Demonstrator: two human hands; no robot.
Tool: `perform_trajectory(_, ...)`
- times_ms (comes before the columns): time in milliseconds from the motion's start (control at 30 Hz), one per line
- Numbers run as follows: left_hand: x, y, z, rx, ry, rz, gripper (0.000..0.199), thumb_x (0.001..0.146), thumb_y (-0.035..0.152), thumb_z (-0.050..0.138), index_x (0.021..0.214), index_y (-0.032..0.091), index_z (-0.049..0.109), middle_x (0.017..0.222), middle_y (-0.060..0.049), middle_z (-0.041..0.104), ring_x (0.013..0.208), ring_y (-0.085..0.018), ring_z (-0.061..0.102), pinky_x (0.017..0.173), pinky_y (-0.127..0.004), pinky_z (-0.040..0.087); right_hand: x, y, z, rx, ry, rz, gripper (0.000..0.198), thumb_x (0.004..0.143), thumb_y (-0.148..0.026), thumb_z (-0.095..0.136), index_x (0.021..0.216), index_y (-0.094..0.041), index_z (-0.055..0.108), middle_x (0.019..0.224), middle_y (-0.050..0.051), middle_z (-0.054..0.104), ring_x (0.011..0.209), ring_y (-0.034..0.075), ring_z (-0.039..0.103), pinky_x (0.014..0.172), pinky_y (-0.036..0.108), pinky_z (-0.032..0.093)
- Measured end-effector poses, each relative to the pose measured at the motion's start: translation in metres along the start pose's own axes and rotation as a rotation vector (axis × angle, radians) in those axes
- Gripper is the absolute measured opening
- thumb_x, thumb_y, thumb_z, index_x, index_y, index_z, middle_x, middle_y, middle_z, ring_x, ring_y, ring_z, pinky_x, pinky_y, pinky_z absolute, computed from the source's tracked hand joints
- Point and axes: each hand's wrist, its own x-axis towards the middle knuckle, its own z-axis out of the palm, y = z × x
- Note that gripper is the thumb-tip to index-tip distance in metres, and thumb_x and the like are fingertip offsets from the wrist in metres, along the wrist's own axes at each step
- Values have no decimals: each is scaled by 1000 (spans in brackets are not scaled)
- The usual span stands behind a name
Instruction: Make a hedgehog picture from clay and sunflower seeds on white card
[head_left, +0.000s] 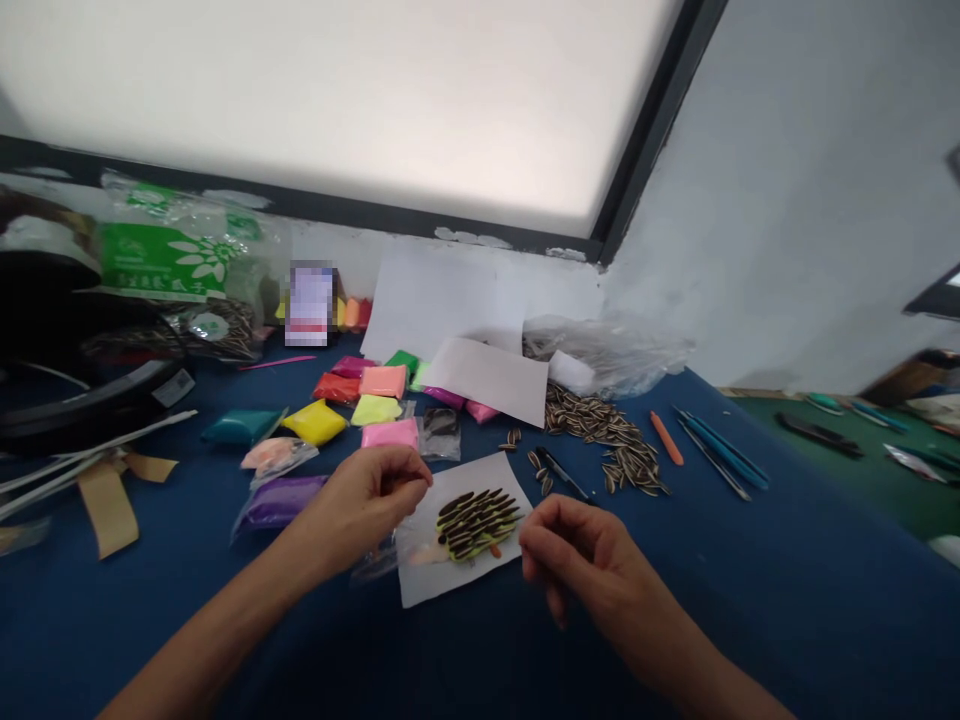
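While the left hand (375,490) is poised at the upper left corner of a white sheet (420,592), its thumb and fingertips drawn together, I cannot tell whether anything is pinched between them. The right hand (581,550) is curled beside the sheet's right edge, thumb near the forefinger; whether it grasps anything cannot be told either. Between the hands, a yellow-green clay figure (478,525), covered with rows of dark seeds (487,507), lies on the sheet, nearer its right edge than its left. A pen (564,474) lies just beyond the sheet's upper right corner, on the blue worktop (750,600). Past it, a seed pile (600,430) spreads toward the worktop's back edge. Blue tweezers (727,450) rest near the worktop's right edge, an orange stick (666,438) beside them.
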Motion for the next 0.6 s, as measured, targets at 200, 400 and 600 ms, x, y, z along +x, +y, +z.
perform_trajectory(200,4,-13,0,351,109,61,20,78,31,48,81,18,63,63,-1,58,58,-16,50,51,-26,29,0,-2,0,-34,-3,-11,36,87,-51,59,79,-15,62,68,-1,58,49,6,47,46,18,37)
perform_trajectory(400,3,-16,0,557,139,41,28,79,27,48,102,20,62,70,-3,64,63,-20,58,54,-27,27,1,4,-1,-18,0,19,29,73,-42,76,79,-17,64,56,-7,47,47,6,39,45,18,32)
perform_trajectory(600,2,-15,1,632,114,10,21,80,29,50,96,22,61,73,-4,66,68,-23,61,55,-28,27,0,8,0,-139,48,-45,30,84,-45,65,84,-16,71,62,-3,49,49,6,38,44,20,28)
